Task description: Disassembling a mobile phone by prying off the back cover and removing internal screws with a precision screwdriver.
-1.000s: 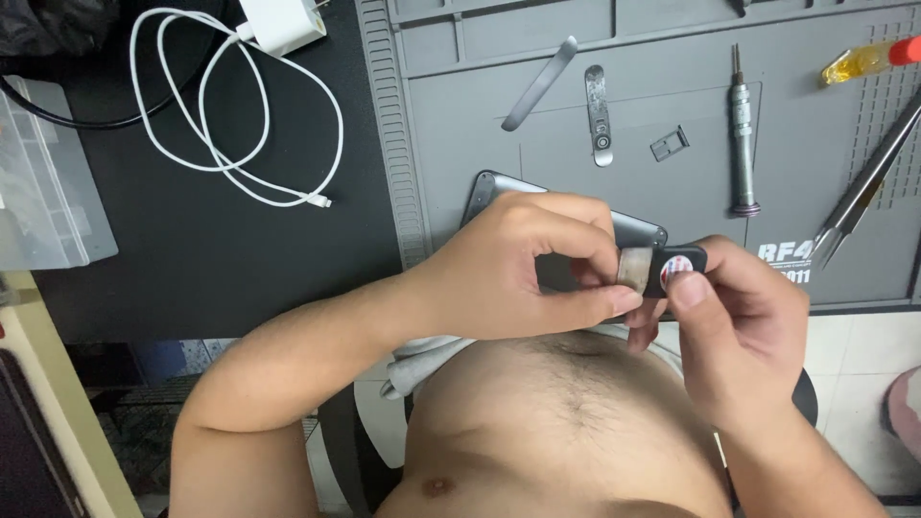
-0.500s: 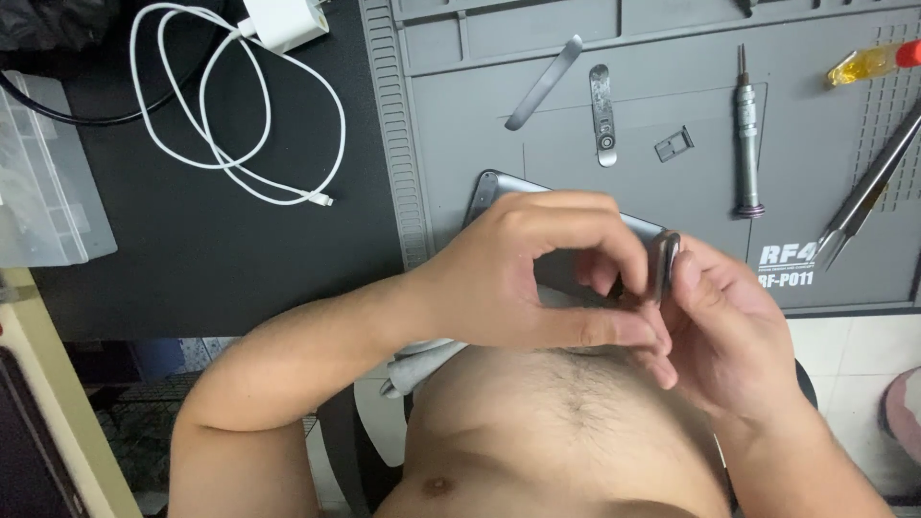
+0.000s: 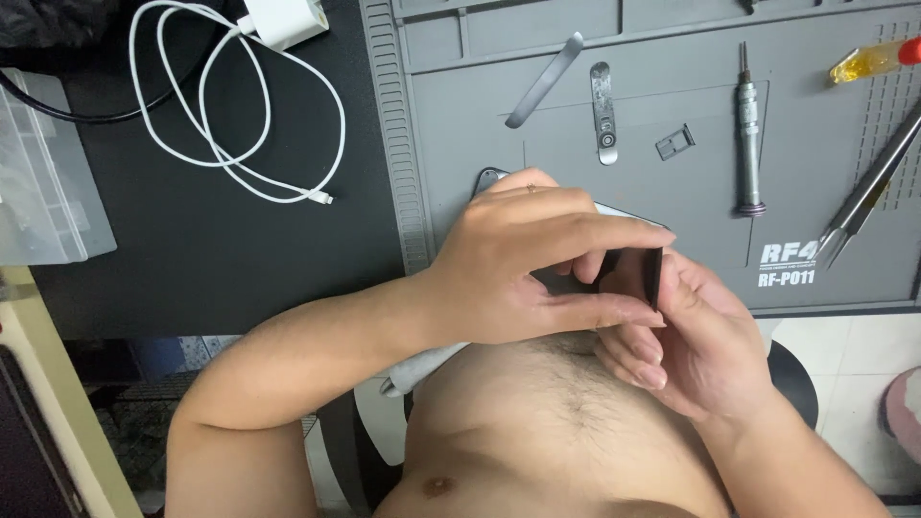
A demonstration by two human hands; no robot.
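Phone (image 3: pixel 628 216) lying at the middle of the frame, mostly covered by both hands.
Left hand (image 3: pixel 537 264) is curling over it, fingers closing on a small black part (image 3: pixel 653 276) that the right hand (image 3: pixel 696 336) is also pinching edge-on. Both are hovering over the grey work mat (image 3: pixel 460 144), where a screwdriver (image 3: pixel 747 134) and tweezers (image 3: pixel 868 192) are lying toward the upper right; a white cable (image 3: pixel 240 115) is coiling at upper left.

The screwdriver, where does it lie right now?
In the head view the screwdriver lies upright on the grey mat, upper right, between the small tray and the tweezers, beyond both hands.
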